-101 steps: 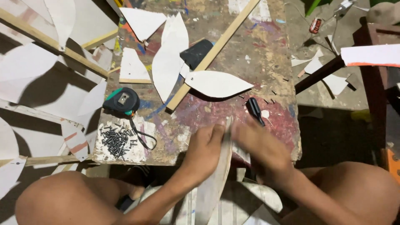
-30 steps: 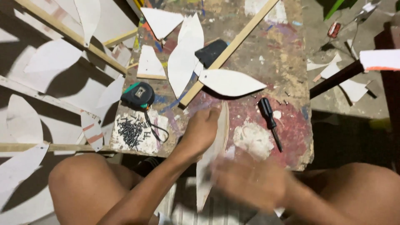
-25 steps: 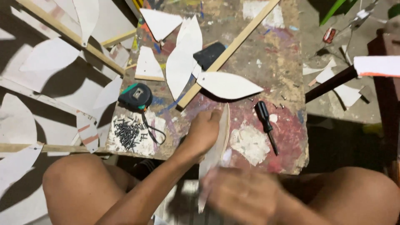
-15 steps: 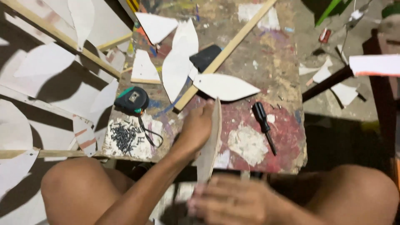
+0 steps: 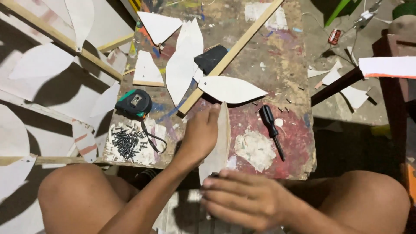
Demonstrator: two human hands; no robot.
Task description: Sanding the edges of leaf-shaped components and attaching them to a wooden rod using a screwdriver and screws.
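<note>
screws (image 5: 125,141), tape measure (image 5: 133,102) far left on board (image 5: 299,147) | my left hand (image 5: 200,135) clamped on leaf-shaped panel (image 5: 220,138), stood on edge at near edge | my right hand (image 5: 247,201) fingers curled by its near end (grip unclear; sanding, I judge) | next: steady strokes | screwdriver (image 5: 271,130) right

A pale leaf-shaped board piece (image 5: 220,143) stands on edge, pointed tip up.

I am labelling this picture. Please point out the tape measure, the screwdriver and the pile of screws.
tape measure (image 5: 135,102), head view, on its dark case.
screwdriver (image 5: 268,120), head view, on its black handle.
pile of screws (image 5: 125,142), head view, middle of the heap.
</note>
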